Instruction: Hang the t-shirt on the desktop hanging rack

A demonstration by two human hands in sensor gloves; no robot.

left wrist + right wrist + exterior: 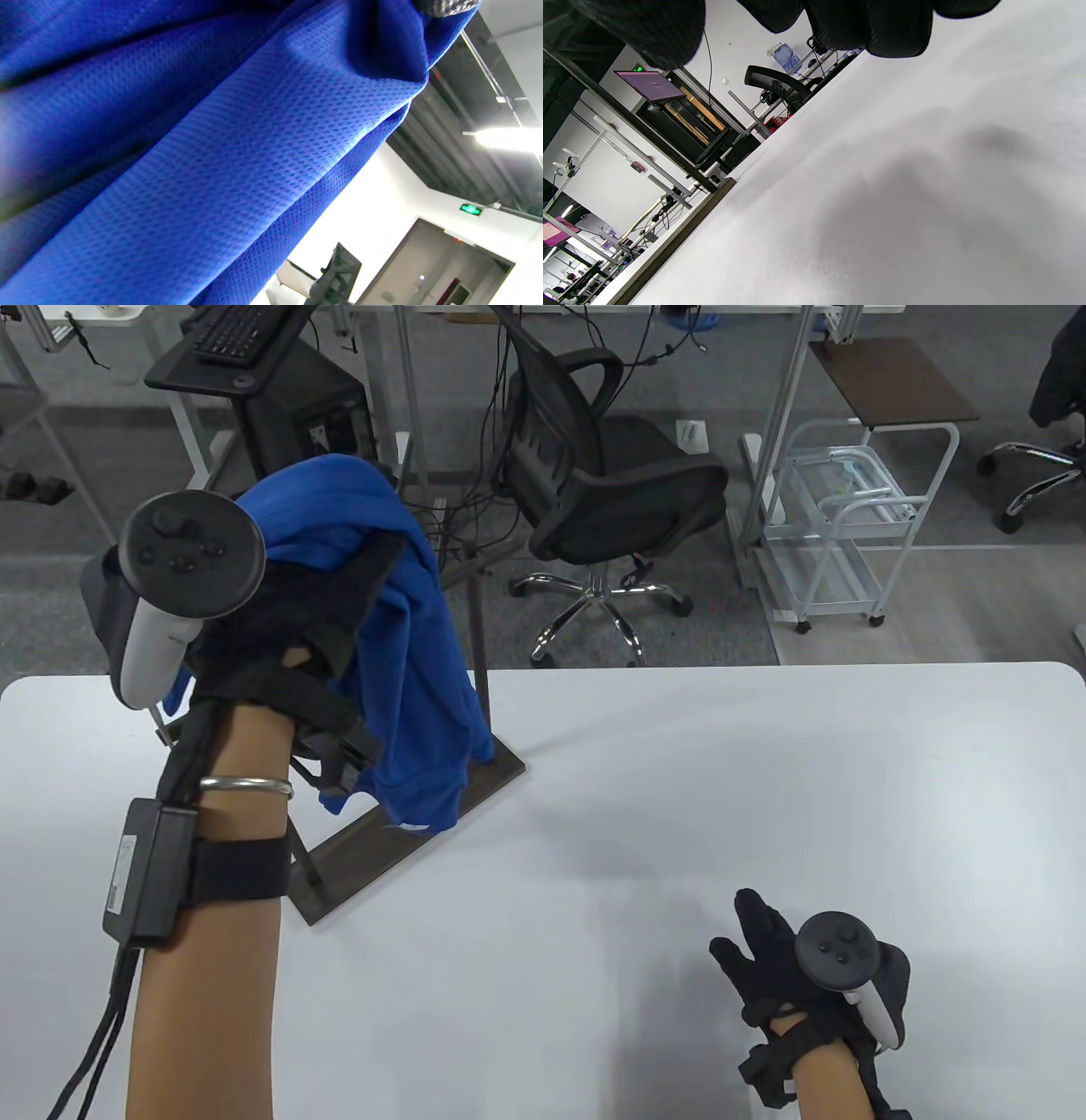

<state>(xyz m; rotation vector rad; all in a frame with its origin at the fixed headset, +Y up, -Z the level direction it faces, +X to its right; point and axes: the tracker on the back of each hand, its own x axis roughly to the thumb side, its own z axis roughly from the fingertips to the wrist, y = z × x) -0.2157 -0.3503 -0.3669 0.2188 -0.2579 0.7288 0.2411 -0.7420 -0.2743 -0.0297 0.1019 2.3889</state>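
A blue mesh t-shirt hangs bunched from my raised left hand, which grips it near the top, above the dark wooden base of the hanging rack. The rack's thin dark post rises behind the shirt; its top bar is hidden by the cloth. The shirt's fabric fills the left wrist view. My right hand lies low over the white table at the front right, fingers spread and holding nothing; its fingertips show at the top of the right wrist view.
The white table stretches to the right of the rack. The rack base's edge shows in the right wrist view. Behind the table stand a black office chair, a white wire trolley and desks.
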